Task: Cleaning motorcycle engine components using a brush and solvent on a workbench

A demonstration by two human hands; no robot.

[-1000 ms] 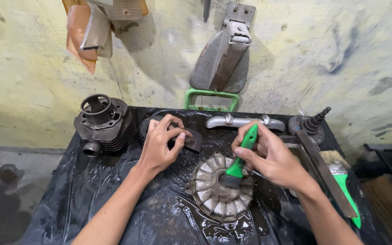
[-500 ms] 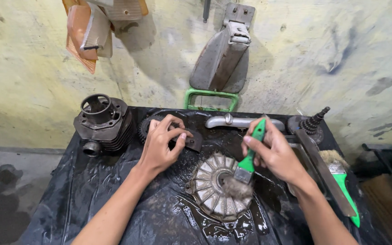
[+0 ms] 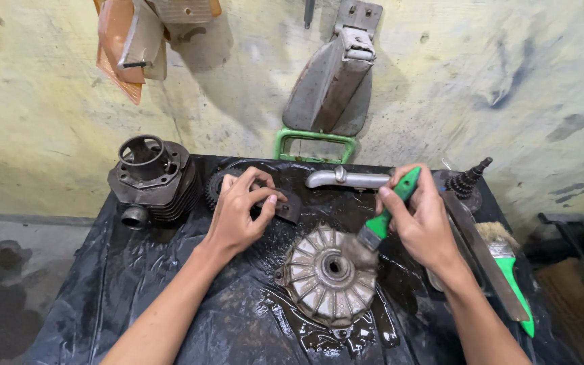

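Observation:
My right hand [image 3: 426,223] grips a green-handled paintbrush [image 3: 389,209], its bristles touching the upper right rim of a round finned metal hub [image 3: 329,274] that lies flat on a wet black sheet [image 3: 136,290]. My left hand [image 3: 238,213] rests on a dark flat metal part [image 3: 285,208] just beyond the hub, fingers curled over it. A toothed sprocket [image 3: 212,186] shows partly behind the left hand.
A finned engine cylinder [image 3: 150,179] stands at the back left. A chrome pipe [image 3: 346,179], a stepped gear shaft [image 3: 466,181], a long flat metal bar [image 3: 484,257] and a second green brush [image 3: 508,267] lie right. Metal covers hang on the stained wall [image 3: 474,81].
My right hand has swung the brush from lying across the hub's centre to standing more upright at its upper right edge. The left hand has stayed on the dark part.

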